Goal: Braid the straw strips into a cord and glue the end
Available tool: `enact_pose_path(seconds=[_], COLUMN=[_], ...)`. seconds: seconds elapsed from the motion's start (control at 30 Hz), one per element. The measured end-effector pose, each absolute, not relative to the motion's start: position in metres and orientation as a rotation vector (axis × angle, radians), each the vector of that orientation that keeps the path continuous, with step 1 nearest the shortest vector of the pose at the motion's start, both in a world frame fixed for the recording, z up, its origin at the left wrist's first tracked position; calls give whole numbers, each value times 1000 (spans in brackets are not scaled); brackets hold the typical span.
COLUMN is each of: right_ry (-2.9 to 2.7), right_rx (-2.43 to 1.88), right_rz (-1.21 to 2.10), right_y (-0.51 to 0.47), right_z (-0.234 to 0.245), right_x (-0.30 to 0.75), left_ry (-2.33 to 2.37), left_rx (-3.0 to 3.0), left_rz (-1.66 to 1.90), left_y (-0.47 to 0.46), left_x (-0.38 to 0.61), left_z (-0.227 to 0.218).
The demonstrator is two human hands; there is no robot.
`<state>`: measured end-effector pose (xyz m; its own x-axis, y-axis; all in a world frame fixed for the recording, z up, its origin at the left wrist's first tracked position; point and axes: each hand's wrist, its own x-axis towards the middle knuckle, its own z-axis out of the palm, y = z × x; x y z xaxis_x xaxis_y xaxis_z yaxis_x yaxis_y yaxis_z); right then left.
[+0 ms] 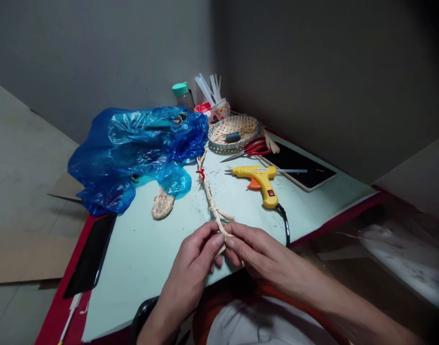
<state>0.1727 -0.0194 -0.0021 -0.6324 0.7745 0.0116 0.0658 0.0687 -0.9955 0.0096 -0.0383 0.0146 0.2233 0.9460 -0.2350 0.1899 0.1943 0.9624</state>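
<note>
A pale braided straw cord (210,199) runs from the middle of the table toward me, with a red tie (201,174) round its far end. My left hand (199,256) pinches the cord's near end between thumb and fingers. Close against it, my right hand (253,247) also grips the strands, thumb and forefinger closed. A loose strand sticks out to the right just above my fingers. The strand ends under both hands are mostly hidden.
Right of the cord lie a yellow glue gun (265,182), red-handled scissors (255,147) and a dark tablet (301,165). Behind stand a woven basket (237,125) and a cup of glue sticks (221,109). Leftward are a blue plastic bag (140,143), a coiled straw piece (162,204) and a phone (92,254).
</note>
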Motion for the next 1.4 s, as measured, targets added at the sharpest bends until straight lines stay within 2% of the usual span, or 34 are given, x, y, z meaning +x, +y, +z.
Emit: enact_pose_path(seconds=[0.3,0.47,0.63,0.83,0.97,1.23,1.3,1.4], right_ry=[-1988,-2163,-2310,-2177,-2108,-2074,-2112,-2090], right_rx=[-1106,-1142,-1083,-1068,-1032,-853,-803,-834], right_rz=[1063,697,509,266,204,96,149,412], right_y=[-40,-45,-53,-51,-54,-60,-58,-53], right_z=[-19,-31,-30,-14,-15,-33,-30,-20], right_x=[166,163,168,171,165,156,160,170], left_ry=[1240,1316,1437,1574,1550,1208,1221,1251], left_rx=[958,966,1087,1250,1186,944,923,874], left_rz=[802,700,790,803,788,824,841,872], left_y=[-50,-51,-53,-53,-53,-63,-63,-63], left_x=[0,2,10,19,21,4,1,1], left_z=[3,4,4,1,0,-2,-2,-1])
